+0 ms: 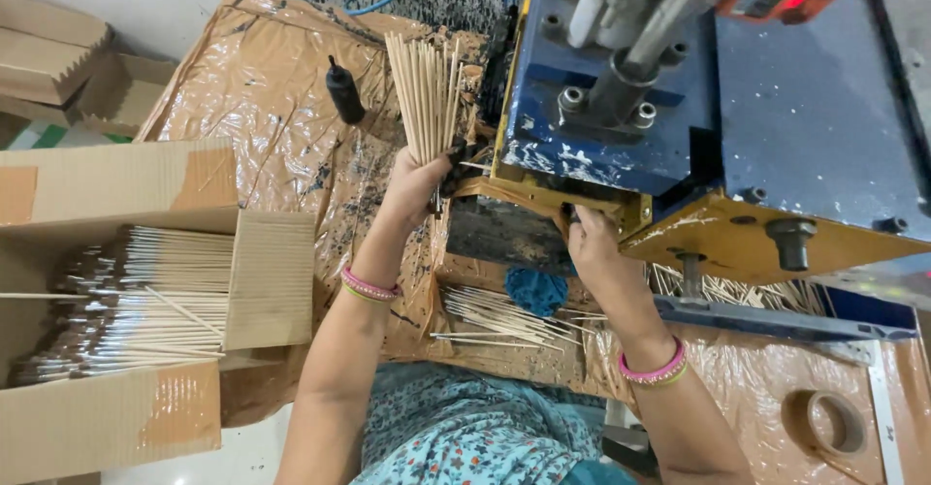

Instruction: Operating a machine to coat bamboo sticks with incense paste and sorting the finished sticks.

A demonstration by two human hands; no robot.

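Crinkled brown plastic sheeting (281, 87), spattered with dark specks, covers the surface in front of a blue and yellow machine (718, 126) that fills the far right. The left hand (419, 182) is closed around the lower end of a bundle of thin pale sticks (425, 92), which stands nearly upright and fans out toward the far side, just left of the machine's yellow edge. The right hand (590, 242) reaches under the yellow lip of the machine; its fingertips are hidden there, so I cannot tell whether they pinch anything. Both wrists wear pink bangles. Between the forearms, near the person's lap, loose sticks (499, 315) lie scattered beside a blue scrap of cloth (535, 289). At the near left an open cardboard box (126, 301) holds rows of dark-tipped sticks laid flat. A black bottle (343, 90) stands on the sheeting to the far left of the bundle, and a tape roll (824, 425) lies at the near right.
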